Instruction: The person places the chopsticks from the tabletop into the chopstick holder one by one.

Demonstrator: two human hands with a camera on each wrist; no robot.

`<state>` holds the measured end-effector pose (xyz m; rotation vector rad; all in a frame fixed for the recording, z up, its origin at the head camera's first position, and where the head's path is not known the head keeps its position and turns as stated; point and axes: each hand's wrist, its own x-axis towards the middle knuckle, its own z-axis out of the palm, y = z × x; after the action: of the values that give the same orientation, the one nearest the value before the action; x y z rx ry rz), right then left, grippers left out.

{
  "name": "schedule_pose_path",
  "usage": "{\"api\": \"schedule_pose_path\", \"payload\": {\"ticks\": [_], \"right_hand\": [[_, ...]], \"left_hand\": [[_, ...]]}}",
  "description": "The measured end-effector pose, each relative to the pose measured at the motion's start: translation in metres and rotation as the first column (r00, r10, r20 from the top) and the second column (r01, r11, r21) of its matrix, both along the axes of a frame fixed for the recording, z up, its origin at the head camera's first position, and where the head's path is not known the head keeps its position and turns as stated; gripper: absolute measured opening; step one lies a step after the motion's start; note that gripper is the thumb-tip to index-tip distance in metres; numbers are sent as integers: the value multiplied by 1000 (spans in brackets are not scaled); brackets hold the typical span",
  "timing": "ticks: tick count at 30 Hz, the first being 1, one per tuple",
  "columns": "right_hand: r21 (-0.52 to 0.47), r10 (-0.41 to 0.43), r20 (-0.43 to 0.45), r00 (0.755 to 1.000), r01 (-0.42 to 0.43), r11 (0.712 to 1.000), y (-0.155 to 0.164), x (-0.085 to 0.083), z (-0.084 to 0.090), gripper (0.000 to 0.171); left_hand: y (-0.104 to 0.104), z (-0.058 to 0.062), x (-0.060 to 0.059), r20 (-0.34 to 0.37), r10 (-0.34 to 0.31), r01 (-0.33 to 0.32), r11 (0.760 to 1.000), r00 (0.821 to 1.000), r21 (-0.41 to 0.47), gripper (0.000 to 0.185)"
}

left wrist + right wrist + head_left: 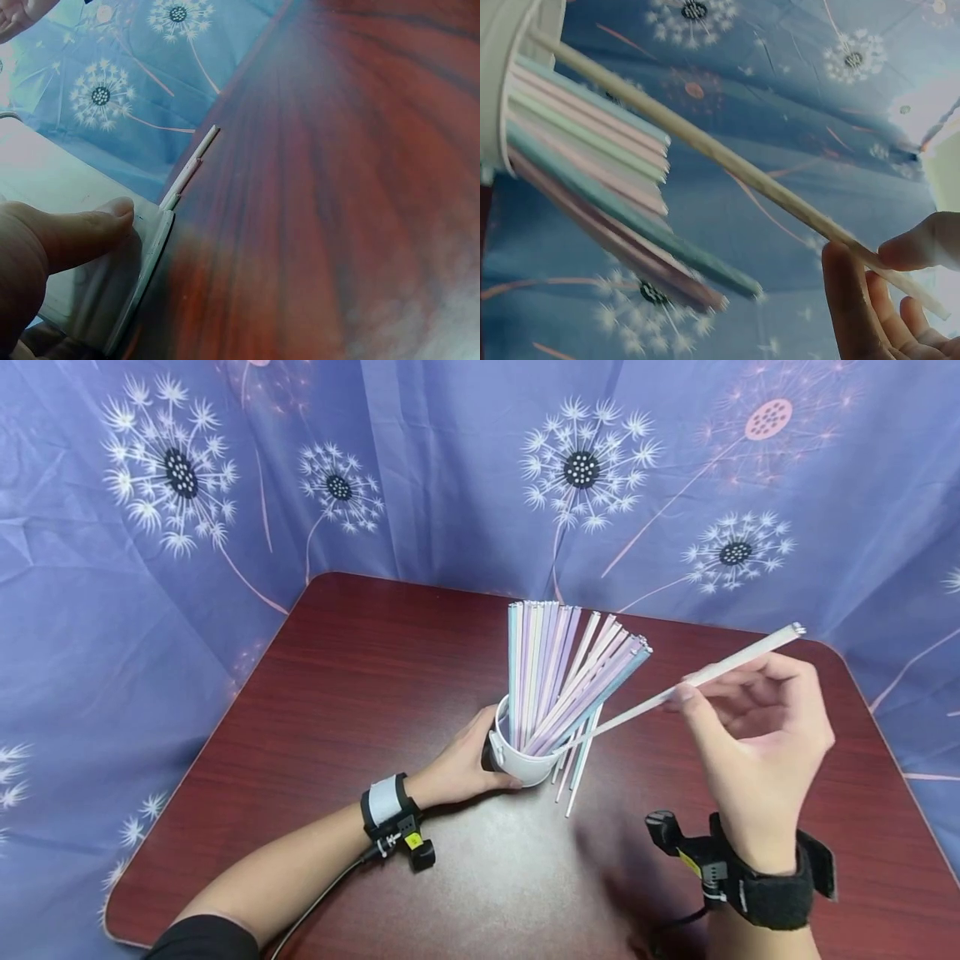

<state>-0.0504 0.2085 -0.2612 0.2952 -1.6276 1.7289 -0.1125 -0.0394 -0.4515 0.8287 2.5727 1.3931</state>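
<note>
A white cup (517, 762) stands near the middle of the dark red table (360, 693) and holds a bundle of pastel straws (558, 668). My left hand (459, 768) grips the cup's left side; its thumb (82, 229) presses on the cup wall (45, 180). My right hand (750, 735) pinches a single white straw (697, 677) between thumb and fingers, its lower end at the cup's mouth. In the right wrist view this straw (727, 161) slants from the cup (502, 82) down to my fingertips (915, 251). A few straws (573, 772) lie on the table beside the cup.
A blue cloth with dandelion prints (450, 468) hangs behind and around the table. Loose straw ends (191, 165) lie on the table past the cup. Bare tabletop stretches to the left and front of the cup.
</note>
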Motion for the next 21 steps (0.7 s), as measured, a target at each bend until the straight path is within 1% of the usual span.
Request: {"api": "schedule_pose_path", "payload": {"ticks": [3,5,7,10,12,16,18,21], "right_hand": [[65,24,36,999,-27,997,-5,-1,-7,33],[134,20,74,997,-30,991,-6,-3,-13,34],[219,-2,120,993,-25,975,-7,-6,-19,33],[354,-39,189,981,-31,935,-7,-8,-28,30],[426,-56,235,970,-52,903,-7,-10,-31,26],[507,-71,322,944,-109,855,-6,-13,-34,21],[551,-88,342,935,-124,825,-5,-15,-36,18],[636,-134,339,931,-121,762,-3,-18,-39,14]], "left_hand": [[0,0,0,-6,-1,1,1000,1000,3,113],[0,0,0,-3,-1,1,1000,1000,0,112],[0,0,0,3,-2,2,1000,1000,1,112],[0,0,0,10,-3,3,1000,1000,2,112],[0,0,0,9,-5,5,1000,1000,4,112],[0,0,-1,-1,-12,12,1000,1000,5,113],[0,0,-1,-3,-14,14,1000,1000,6,113],[0,0,-1,-6,-16,16,1000,1000,6,113]]}}
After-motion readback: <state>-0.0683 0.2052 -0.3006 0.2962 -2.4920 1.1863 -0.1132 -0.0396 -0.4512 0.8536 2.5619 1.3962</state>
